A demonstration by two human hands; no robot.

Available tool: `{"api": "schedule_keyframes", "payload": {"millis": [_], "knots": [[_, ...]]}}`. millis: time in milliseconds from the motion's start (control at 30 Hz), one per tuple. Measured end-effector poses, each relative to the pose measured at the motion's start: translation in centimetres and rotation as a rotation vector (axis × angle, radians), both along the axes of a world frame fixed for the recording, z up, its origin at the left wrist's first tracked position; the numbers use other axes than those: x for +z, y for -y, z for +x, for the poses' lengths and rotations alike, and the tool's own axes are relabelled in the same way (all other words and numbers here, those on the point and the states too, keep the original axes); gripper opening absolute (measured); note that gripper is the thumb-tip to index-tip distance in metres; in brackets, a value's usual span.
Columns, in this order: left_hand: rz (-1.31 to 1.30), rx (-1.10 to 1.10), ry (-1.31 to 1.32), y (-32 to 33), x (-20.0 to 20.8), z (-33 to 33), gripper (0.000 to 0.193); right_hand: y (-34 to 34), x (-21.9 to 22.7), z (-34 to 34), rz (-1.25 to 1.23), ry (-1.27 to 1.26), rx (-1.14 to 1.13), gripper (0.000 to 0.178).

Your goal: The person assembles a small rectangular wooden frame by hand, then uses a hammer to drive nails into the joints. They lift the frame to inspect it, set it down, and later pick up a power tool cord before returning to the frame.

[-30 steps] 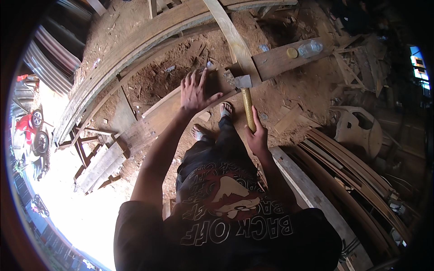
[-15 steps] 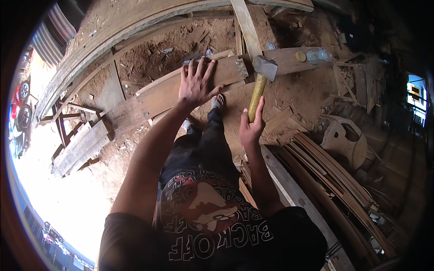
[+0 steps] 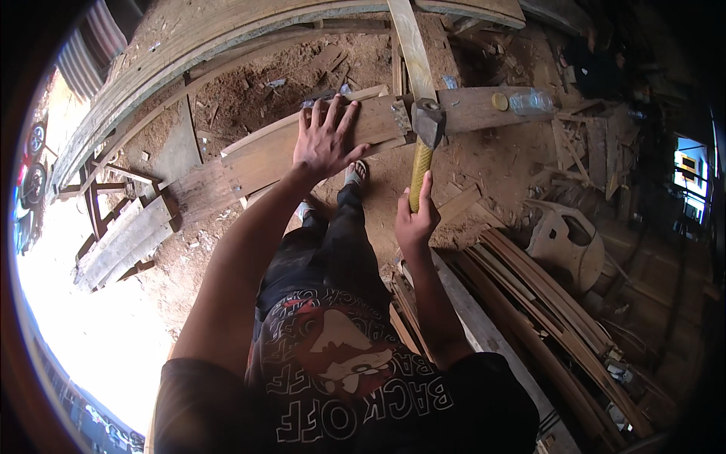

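My left hand (image 3: 327, 141) lies flat with fingers spread on a brown wooden board (image 3: 268, 161), which rests on a long plank bench. My right hand (image 3: 417, 222) is closed round the yellow textured handle of a hammer (image 3: 422, 163). The hammer's heavy dark metal head is beside the board's right end, over the bench plank. At that end a small metal-looking piece (image 3: 401, 116) sits on the board. A pale wooden strip (image 3: 414, 53) runs away from the bench just beyond the hammer head.
To the right on the bench plank (image 3: 469, 108) lie a clear plastic bottle (image 3: 532, 102) and a round yellowish lid (image 3: 500, 101). Long boards (image 3: 544, 303) are stacked at the lower right, near a curved cut wooden panel (image 3: 567, 246). Sawdust and scraps cover the ground.
The hammer has turned in my right hand and its head has shifted slightly left and lower. My left hand stays pressed on the board while the whole view shifts a little.
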State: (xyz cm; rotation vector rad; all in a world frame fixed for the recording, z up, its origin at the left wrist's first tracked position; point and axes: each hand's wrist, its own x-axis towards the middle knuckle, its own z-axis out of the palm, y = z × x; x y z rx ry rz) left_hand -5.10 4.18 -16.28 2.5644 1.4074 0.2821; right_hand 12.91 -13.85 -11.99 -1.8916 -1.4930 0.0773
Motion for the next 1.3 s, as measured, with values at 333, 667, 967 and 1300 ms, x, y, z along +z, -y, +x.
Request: {"api": "schedule_keyframes", "payload": {"millis": [333,667,967,1300], "knots": [[-0.014,0.001,-0.035,-0.1,0.1,0.1,0.093,-1.7,-1.5,3.6,-0.287,-0.055,0.073,0.083],[-0.045,-0.013,-0.012,-0.2,0.6,-0.2,0.097,2.7,2.8,3.1,-0.521,-0.081,-0.125,0.045],[-0.01,-0.001,0.038,0.1,0.2,-0.1,0.094,-1.0,0.6,-1.6,-0.57,0.085,-0.086,0.063],[-0.061,0.013,0.022,0.1,0.2,0.1,0.094,-1.9,2.5,-1.7,-0.491,-0.076,-0.009,0.069]]}}
